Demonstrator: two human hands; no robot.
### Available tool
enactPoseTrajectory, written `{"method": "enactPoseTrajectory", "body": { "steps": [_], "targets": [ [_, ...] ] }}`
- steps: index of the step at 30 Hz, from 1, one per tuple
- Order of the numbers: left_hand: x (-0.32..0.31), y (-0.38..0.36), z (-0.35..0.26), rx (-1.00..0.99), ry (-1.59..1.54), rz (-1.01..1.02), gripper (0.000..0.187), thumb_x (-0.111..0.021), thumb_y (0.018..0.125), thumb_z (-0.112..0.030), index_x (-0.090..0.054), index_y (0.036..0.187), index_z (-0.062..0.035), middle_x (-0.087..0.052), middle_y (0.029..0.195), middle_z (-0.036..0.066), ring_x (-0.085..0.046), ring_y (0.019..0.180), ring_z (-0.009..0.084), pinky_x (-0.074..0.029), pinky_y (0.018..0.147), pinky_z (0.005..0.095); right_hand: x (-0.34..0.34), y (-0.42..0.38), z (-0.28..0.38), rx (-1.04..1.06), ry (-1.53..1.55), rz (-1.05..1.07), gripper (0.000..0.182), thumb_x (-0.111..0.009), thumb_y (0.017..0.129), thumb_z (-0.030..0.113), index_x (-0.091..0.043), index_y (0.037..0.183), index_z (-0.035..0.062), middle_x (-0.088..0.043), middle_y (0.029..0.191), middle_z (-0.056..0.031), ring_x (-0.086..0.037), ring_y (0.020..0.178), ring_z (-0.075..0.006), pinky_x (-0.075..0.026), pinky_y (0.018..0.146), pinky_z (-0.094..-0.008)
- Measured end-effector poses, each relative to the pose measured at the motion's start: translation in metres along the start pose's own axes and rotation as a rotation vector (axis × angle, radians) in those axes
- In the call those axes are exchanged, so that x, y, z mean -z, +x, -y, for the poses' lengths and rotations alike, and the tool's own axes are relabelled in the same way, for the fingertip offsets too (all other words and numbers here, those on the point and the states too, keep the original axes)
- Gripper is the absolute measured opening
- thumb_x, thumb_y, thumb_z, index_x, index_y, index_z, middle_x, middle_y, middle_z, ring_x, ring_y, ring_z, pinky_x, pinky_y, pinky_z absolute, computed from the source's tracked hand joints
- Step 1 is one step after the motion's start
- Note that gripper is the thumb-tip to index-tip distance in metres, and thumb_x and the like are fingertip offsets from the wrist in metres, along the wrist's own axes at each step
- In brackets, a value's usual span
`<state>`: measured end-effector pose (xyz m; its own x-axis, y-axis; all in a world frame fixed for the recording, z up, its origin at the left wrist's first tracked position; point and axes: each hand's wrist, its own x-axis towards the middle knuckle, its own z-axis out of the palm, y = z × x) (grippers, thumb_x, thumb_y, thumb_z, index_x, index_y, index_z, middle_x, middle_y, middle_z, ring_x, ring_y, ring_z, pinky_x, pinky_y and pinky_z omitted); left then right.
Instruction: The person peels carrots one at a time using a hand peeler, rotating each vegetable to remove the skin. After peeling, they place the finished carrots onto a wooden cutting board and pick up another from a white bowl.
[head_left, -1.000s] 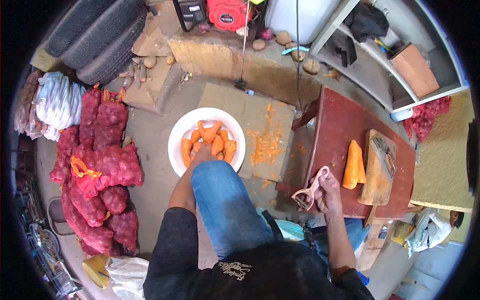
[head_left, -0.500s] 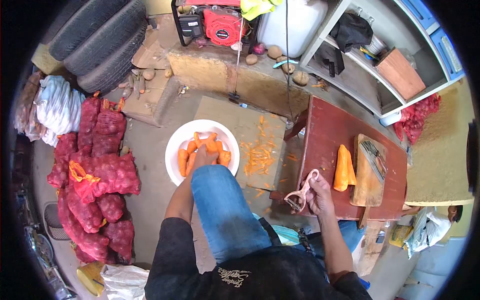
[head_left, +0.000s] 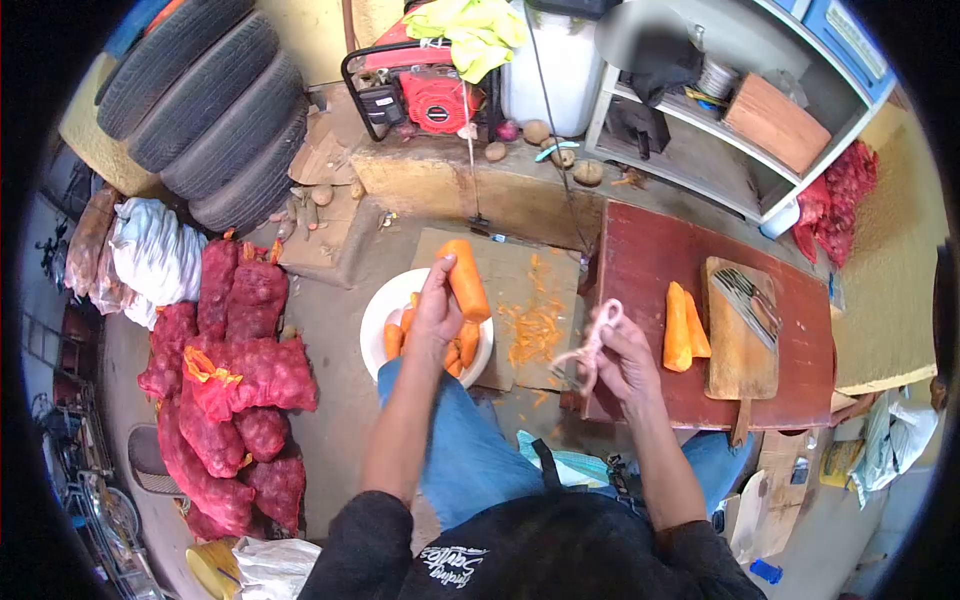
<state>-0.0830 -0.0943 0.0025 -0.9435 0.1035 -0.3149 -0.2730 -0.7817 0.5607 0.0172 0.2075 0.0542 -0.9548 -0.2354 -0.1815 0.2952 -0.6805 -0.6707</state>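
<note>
My left hand [head_left: 435, 310] grips a thick orange carrot [head_left: 467, 285] above a white bowl [head_left: 371, 322]. Several more carrots [head_left: 468, 345] lie inside that bowl, partly hidden by my forearm. In my right hand [head_left: 630, 362] is a pink peeler [head_left: 597, 340], held over the left edge of a red table [head_left: 640, 240]; its head is blurred. Two peeled-looking carrots [head_left: 679, 330] rest side by side on the tabletop. Beside them lies a wooden cutting board [head_left: 740, 370] with what look like knives [head_left: 745, 303] on it.
Orange peelings [head_left: 535, 330] are scattered over cardboard [head_left: 495, 372] on the floor. Red net sacks [head_left: 250, 375] are piled at left, below stacked tires [head_left: 215, 110]. A red generator [head_left: 435, 100] and grey shelves [head_left: 690, 150] stand at the back.
My left hand has come up out of the bowl with a carrot in its grip. My right hand still holds the peeler, now turned more upright. The whole view has shifted slightly.
</note>
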Motion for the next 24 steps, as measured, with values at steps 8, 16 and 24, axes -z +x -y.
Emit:
{"method": "enactPoseTrajectory", "body": {
  "steps": [8,16,24],
  "targets": [
    [-0.016,-0.027,0.080,0.359,-0.101,0.175,0.055,-0.050,0.100,-0.054,-0.060,0.121,-0.0042,-0.070,0.089,0.013,-0.070,0.071,0.0229,-0.059,0.055,0.0337,-0.023,0.030,-0.013,0.049,-0.217,0.141,0.024,-0.068,0.096,0.021,-0.060,0.108,0.0025,-0.066,0.083,-0.0050,-0.065,0.065,-0.0128,-0.053,0.058,-0.0229],
    [-0.060,-0.044,0.074,0.243,-0.016,0.121,0.044,-0.050,0.103,-0.047,-0.062,0.110,-0.0054,-0.070,0.088,0.010,-0.069,0.068,0.0169,-0.058,0.052,0.0296,-0.012,0.088,-0.011,0.188,-0.259,0.076,0.017,-0.069,0.095,0.018,-0.060,0.098,0.0038,-0.067,0.080,-0.0051,-0.063,0.060,-0.0109,-0.052,0.053,-0.0218],
    [-0.032,-0.020,0.079,0.302,-0.035,0.204,0.047,-0.049,0.102,-0.049,-0.061,0.112,-0.0041,-0.068,0.082,0.014,-0.065,0.055,0.0227,-0.052,0.042,0.0320,-0.003,0.119,-0.016,0.142,-0.136,-0.031,0.010,-0.065,0.096,0.013,-0.061,0.099,0.0039,-0.065,0.077,-0.0045,-0.060,0.055,-0.0108,-0.052,0.051,-0.0232]
  ]
}}
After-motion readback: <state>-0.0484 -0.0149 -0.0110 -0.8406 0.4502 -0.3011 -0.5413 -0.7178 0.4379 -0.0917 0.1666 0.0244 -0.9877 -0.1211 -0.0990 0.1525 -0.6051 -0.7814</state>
